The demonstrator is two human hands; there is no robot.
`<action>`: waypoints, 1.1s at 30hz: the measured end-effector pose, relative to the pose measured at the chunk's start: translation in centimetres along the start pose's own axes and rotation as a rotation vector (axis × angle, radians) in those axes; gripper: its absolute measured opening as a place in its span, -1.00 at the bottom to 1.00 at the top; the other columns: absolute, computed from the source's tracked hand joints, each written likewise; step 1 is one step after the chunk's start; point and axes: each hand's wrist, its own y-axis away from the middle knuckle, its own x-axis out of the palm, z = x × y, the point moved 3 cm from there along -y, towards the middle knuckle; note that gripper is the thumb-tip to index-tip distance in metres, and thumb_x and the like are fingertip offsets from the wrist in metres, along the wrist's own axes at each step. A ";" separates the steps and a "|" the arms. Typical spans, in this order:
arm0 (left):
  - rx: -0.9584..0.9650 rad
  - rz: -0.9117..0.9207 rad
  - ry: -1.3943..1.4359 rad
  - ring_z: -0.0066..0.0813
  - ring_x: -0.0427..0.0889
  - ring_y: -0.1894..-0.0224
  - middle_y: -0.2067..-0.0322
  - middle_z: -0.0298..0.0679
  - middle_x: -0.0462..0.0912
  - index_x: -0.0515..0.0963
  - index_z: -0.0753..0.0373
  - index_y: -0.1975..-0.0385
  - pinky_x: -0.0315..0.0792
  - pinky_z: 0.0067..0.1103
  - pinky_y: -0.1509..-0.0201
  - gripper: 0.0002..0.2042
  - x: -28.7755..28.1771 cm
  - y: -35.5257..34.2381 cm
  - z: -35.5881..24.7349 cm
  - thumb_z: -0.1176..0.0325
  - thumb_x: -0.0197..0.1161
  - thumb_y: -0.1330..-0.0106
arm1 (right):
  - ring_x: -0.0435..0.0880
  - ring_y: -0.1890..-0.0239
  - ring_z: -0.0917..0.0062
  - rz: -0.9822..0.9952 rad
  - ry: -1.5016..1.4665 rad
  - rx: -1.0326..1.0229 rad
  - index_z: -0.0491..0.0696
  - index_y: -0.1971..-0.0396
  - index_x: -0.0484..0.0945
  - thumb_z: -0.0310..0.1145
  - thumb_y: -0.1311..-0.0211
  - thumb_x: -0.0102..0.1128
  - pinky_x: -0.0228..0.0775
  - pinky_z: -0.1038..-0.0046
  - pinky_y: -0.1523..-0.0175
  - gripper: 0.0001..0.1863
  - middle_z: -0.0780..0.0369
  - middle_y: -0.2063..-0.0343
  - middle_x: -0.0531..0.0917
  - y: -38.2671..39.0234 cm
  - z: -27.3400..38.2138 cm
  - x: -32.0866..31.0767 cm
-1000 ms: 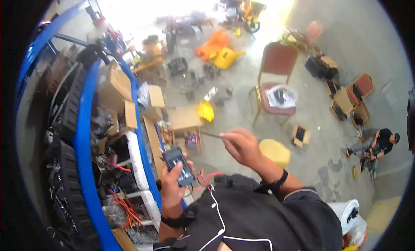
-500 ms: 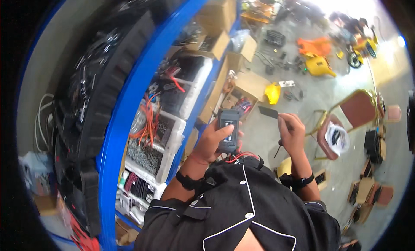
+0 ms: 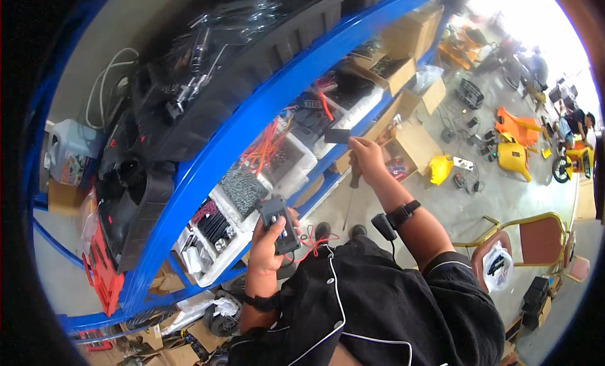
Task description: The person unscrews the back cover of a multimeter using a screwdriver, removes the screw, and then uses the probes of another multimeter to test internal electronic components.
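Observation:
My left hand [image 3: 268,241] is closed round a dark grey handheld device [image 3: 283,230], thumb on its face; its red and black wires [image 3: 315,240] hang down. Higher and to the right, my right hand [image 3: 367,158] pinches a thin black rectangular piece [image 3: 336,137] between thumb and forefinger, and also grips a screwdriver [image 3: 354,180] whose long shaft points down. Both hands are at the front of a blue shelf rack, near white foam trays [image 3: 210,265] holding cables, chains and small parts.
Black bins [image 3: 189,139] top the rack [image 3: 265,96]; cartons [image 3: 428,152] line it. A red toolbox [image 3: 106,278] stands lower left. On the floor [image 3: 409,196] lie yellow and orange plastic parts [image 3: 513,161]. Chairs [image 3: 539,240] stand right; people [image 3: 576,120] are by a scooter in back.
My view has swung toward the rack, which now fills more of the picture. My right hand with the piece and screwdriver is higher, over the trays; my left hand still holds the device.

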 end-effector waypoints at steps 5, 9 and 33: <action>-0.046 -0.156 0.082 -0.34 0.62 0.22 0.12 -0.16 0.58 0.39 0.27 -0.13 0.61 -0.42 0.25 -0.63 -3.2 3.0 0.0 0.40 0.19 -0.35 | 0.39 0.79 0.58 0.008 -0.070 0.142 -0.19 0.27 0.63 -0.23 -0.31 0.19 0.22 0.50 0.68 -0.71 0.28 0.62 0.54 -1.5 -1.5 4.0; 0.007 -0.223 0.120 -0.34 0.63 0.25 0.17 -0.19 0.58 0.45 0.25 0.00 0.60 -0.43 0.28 -0.72 -3.5 2.9 -0.6 0.41 0.23 -0.31 | 0.40 0.77 0.60 -0.034 0.065 0.101 -0.20 0.26 0.63 -0.28 -0.27 0.24 0.21 0.49 0.68 -0.74 0.29 0.62 0.57 -1.5 -1.4 4.9; -0.100 0.025 0.070 -0.32 0.64 0.20 0.19 -0.14 0.60 0.44 0.29 -0.04 0.62 -0.42 0.20 -0.69 -5.8 -1.2 -1.7 0.28 0.15 -0.38 | 0.64 0.14 0.19 -0.010 0.990 -0.723 0.00 0.26 0.71 -0.18 -0.16 0.30 0.49 0.25 0.06 -0.75 0.13 0.21 0.65 -1.8 2.9 5.2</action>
